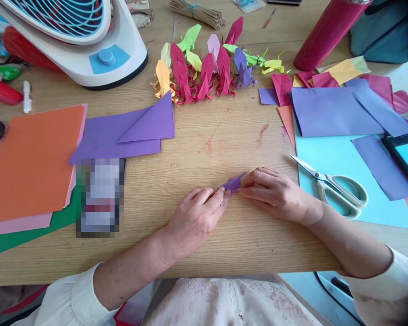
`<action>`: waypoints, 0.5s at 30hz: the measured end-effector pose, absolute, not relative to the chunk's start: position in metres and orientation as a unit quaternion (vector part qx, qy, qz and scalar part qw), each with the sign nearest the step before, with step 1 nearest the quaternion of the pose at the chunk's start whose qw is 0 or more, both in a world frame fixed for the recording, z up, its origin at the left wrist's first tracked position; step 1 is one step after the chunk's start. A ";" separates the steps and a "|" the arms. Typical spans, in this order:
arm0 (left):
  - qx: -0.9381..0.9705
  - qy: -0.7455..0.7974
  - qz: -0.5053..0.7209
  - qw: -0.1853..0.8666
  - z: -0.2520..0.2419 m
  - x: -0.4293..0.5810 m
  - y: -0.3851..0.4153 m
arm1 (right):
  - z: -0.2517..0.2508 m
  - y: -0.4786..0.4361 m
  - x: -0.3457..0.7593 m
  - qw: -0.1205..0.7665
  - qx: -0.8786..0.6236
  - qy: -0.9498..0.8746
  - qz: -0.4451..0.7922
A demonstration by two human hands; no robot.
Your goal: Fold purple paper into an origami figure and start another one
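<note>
A small folded purple paper piece (234, 183) lies on the wooden table (197, 244) between my two hands. My left hand (195, 219) pinches its near end with closed fingers. My right hand (275, 192) presses down on its far end, fingers together over the fold. Most of the paper is hidden under my fingers.
A row of folded paper figures (204, 68) in several colours stands at the back. White-handled scissors (333, 183) lie on a light blue sheet (347, 158) to the right. Purple sheets (129, 131), orange paper (34, 158), a white fan (88, 36) and a red bottle (326, 31) surround the work spot.
</note>
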State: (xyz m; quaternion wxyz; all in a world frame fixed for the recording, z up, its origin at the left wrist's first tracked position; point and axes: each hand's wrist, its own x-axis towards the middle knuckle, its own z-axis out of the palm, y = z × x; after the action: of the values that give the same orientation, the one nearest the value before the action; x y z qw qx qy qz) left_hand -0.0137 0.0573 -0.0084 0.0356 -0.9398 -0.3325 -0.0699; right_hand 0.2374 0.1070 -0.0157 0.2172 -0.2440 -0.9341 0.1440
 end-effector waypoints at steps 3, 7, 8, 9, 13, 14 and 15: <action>-0.939 -0.335 -0.066 0.036 -0.007 -0.013 0.057 | -0.014 0.107 0.239 0.197 -0.235 -0.945 0.113; -0.938 -0.338 -0.059 0.039 -0.006 -0.013 0.057 | -0.011 0.105 0.240 0.165 -0.227 -0.958 0.067; -0.938 -0.339 -0.056 0.038 -0.006 -0.013 0.056 | -0.011 0.104 0.240 0.161 -0.225 -0.959 0.060; -0.939 -0.339 -0.054 0.037 -0.006 -0.012 0.056 | -0.011 0.104 0.241 0.158 -0.226 -0.960 0.055; -0.938 -0.343 -0.052 0.025 -0.007 -0.011 0.056 | -0.010 0.101 0.243 0.159 -0.242 -0.956 0.050; -0.936 -0.347 -0.053 0.019 -0.007 -0.010 0.057 | -0.010 0.100 0.243 0.161 -0.246 -0.955 0.047; -0.935 -0.351 -0.056 0.012 -0.008 -0.010 0.057 | -0.010 0.099 0.244 0.161 -0.251 -0.954 0.044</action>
State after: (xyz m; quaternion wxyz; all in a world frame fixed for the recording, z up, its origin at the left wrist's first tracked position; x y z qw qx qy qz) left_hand -0.0103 0.0574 -0.0077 0.0119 -0.9346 -0.3512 -0.0557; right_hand 0.2439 0.0992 -0.0096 0.1607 -0.2505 -0.9537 0.0436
